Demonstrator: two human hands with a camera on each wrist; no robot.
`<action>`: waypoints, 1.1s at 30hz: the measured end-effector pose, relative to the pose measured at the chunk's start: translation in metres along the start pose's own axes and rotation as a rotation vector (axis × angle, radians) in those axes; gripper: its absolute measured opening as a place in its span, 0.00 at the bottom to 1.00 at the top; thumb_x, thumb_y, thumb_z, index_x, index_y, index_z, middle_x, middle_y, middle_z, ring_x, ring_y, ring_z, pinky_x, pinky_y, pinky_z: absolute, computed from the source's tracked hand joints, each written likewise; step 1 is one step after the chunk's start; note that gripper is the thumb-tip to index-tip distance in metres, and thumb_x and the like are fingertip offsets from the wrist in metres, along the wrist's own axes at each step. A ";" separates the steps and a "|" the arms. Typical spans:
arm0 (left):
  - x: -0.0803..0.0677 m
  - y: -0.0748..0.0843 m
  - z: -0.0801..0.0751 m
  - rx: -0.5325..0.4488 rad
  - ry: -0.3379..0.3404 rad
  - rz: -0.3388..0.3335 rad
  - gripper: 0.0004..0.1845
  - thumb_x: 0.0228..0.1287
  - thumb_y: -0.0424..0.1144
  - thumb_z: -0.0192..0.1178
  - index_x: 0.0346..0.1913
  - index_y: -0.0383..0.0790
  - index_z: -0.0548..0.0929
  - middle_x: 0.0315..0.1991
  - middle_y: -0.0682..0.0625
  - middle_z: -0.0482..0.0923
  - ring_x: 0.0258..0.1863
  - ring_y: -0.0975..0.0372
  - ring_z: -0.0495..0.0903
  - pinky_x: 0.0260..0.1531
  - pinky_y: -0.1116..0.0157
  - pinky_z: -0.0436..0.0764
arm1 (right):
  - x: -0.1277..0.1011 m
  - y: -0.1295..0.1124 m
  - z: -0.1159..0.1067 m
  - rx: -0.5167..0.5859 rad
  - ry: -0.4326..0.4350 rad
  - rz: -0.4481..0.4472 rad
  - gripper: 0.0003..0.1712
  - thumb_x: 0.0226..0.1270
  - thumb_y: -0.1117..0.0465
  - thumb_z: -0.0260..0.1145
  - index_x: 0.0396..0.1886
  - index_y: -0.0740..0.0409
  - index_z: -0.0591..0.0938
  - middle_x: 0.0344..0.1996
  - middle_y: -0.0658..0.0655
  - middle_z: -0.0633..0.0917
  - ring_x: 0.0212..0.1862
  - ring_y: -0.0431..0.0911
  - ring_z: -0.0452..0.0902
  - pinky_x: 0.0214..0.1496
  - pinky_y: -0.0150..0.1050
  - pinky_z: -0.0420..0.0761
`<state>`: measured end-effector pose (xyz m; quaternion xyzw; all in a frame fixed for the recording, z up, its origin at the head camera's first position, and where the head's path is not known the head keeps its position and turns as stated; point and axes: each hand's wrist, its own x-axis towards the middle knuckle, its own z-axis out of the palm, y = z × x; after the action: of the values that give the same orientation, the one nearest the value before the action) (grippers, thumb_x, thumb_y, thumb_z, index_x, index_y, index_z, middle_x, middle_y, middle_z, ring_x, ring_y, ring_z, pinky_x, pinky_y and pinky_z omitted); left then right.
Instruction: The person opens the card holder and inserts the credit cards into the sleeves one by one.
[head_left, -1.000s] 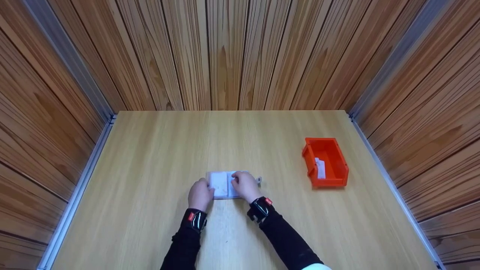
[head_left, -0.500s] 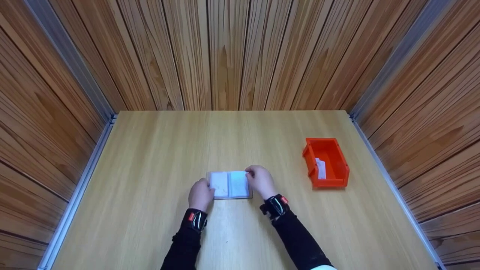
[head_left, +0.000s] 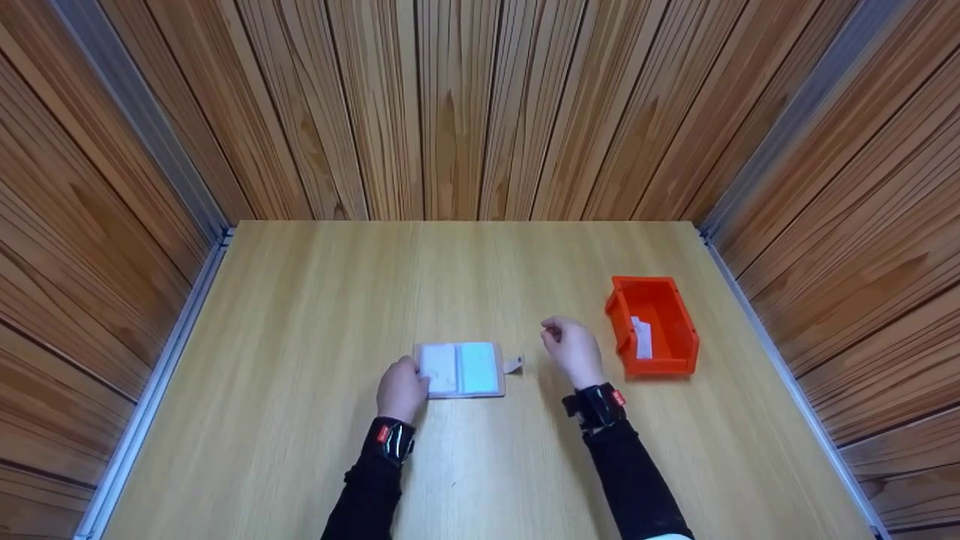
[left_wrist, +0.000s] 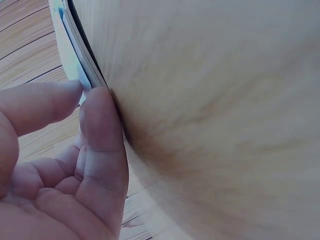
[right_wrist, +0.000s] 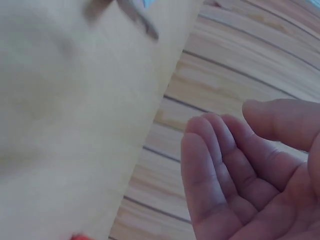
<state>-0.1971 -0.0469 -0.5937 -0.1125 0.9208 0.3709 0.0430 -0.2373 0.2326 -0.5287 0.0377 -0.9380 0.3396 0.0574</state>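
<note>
The left hand (head_left: 401,388) is set at the left edge of an open card holder (head_left: 459,369), and that edge is pinched between thumb and fingers (left_wrist: 100,135), as the left wrist view shows: the thin stacked leaves are caught at the fingertips. The card holder is laid flat and open on the wooden table (head_left: 315,300), near the front middle, with two pale pages turned up. A small closing tab (head_left: 513,364) is seen sticking out from its right edge, resting on the table.

The right hand (head_left: 573,349) is held above the table, apart from the card holder and just right of the tab, between the holder and an orange bin (head_left: 651,324). Its fingers (right_wrist: 210,170) are loosely curled and relaxed, and nothing is held in them; the palm is shown bare in the right wrist view. Whether the hand touches the table cannot be told.

The orange bin is placed on the right part of the table, near the right hand but not touched by it. A small white piece (head_left: 640,336) is seen lying inside it. Black sleeves and dark wrist bands are worn on both arms. The table is enclosed on three sides by wood-panelled walls (head_left: 465,105).
</note>
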 end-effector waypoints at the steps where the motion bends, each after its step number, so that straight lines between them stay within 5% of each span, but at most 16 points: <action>1: 0.000 0.000 0.000 0.001 0.002 0.005 0.08 0.63 0.32 0.65 0.39 0.31 0.79 0.31 0.46 0.77 0.33 0.55 0.77 0.36 0.56 0.76 | 0.000 0.003 -0.003 -0.001 0.001 0.012 0.11 0.67 0.65 0.65 0.47 0.65 0.85 0.38 0.59 0.85 0.42 0.53 0.81 0.48 0.49 0.79; 8: -0.001 -0.001 0.000 0.021 0.058 0.069 0.07 0.60 0.31 0.66 0.35 0.31 0.79 0.28 0.47 0.76 0.30 0.55 0.76 0.34 0.55 0.76 | 0.001 0.020 -0.024 0.005 0.075 0.025 0.12 0.67 0.66 0.65 0.47 0.67 0.84 0.39 0.63 0.85 0.42 0.55 0.80 0.49 0.50 0.79; 17: -0.001 0.001 0.000 -0.012 -0.016 -0.031 0.08 0.64 0.33 0.65 0.42 0.31 0.79 0.31 0.47 0.76 0.32 0.56 0.74 0.36 0.58 0.75 | 0.006 0.039 -0.048 -0.053 0.116 0.063 0.13 0.67 0.64 0.64 0.48 0.67 0.84 0.40 0.64 0.85 0.44 0.56 0.79 0.50 0.51 0.77; 33: -0.001 0.000 0.000 -0.001 0.018 0.020 0.08 0.62 0.32 0.66 0.38 0.31 0.79 0.30 0.47 0.77 0.33 0.54 0.78 0.36 0.55 0.77 | 0.010 0.074 -0.085 -0.094 0.167 0.236 0.16 0.72 0.63 0.59 0.54 0.67 0.79 0.45 0.66 0.80 0.47 0.59 0.75 0.52 0.53 0.75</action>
<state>-0.1963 -0.0466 -0.5933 -0.1065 0.9221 0.3707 0.0309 -0.2487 0.3433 -0.5094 -0.1038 -0.9428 0.3015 0.0967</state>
